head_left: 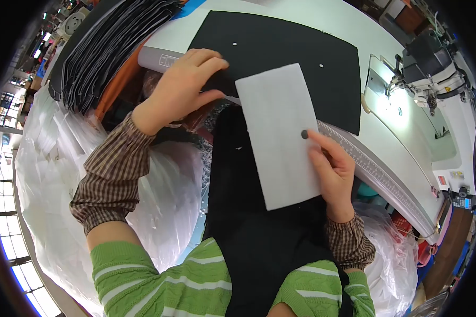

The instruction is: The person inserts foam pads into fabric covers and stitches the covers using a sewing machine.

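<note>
- White sheet: a rectangular piece, held up at a slant over the front edge of the desk; in this view it overlaps the black panel and the person's black apron. A dark round spot lies near its right edge.
- Right hand: grasping the white sheet by its right edge, thumb and index finger on the near face; the index fingertip is at the dark round spot.
- Left hand: released, with fingers curled and the thumb standing apart from them, left of the white sheet. A thin pale strip appears between the thumb tip and the sheet; whether the thumb touches it cannot be told.
- Black panel: lying flat on the desk beyond the hands, with a curved far edge and two small white round spots.
- Ruler: a graduated scale along the desk's front edge, running to the lower right from beside the white sheet.
- Sewing machine: on the right of the desk, a bright light shining near its needle area.
- Stack of black pieces: at the upper left, beside orange material.
- Translucent plastic: a large mass at the left; more plastic lies below the ruler.
- Clothing: checked sleeve covers over both forearms, above green-and-white striped knit sleeves.
</note>
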Available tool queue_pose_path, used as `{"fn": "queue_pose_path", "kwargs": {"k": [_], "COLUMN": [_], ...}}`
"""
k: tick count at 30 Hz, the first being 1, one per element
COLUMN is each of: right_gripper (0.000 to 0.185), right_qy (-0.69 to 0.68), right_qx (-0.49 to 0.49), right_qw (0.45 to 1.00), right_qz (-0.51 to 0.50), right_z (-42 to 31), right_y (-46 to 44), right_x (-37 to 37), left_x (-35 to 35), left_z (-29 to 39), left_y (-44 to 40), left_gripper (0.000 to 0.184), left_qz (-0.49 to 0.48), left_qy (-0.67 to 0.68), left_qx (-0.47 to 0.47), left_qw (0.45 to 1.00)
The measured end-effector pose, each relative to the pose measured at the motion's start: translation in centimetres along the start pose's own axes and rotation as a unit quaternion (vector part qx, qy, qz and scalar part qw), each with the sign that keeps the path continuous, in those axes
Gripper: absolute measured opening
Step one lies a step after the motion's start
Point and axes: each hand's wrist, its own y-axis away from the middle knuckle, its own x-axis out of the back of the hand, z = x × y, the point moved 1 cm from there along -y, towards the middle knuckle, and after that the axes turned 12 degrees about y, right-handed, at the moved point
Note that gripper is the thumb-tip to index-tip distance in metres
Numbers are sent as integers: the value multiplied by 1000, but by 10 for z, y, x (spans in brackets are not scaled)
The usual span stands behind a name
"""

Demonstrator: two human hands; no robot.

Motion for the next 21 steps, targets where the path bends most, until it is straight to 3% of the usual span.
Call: {"fn": "queue_pose_path", "kwargs": {"k": [5,9,14,21], "right_gripper": [34,28,27,28], "right_qy": [-17,-66,-91,-76], "right_qx": [-57,-125,-111,-116], "right_qw": [998,978,966,964], "right_qz": [-1,-154,-216,-228], "right_z": [-10,-12,-10,-5], "right_y": [9,14,6,5], "right_x": [4,4,-14,-17], "left_x": [-19,-7,0,-2], "left_z": [-19,-30,-27,-15], "left_y": [-5,-6,-12,-10], "left_gripper": [47,46,47,44], "left_qz": [58,-25,-57,-38], "left_qy": [-26,112,96,58], "left_qx": [-70,-24,-10,-42], "left_qw": [996,993,994,997]}}
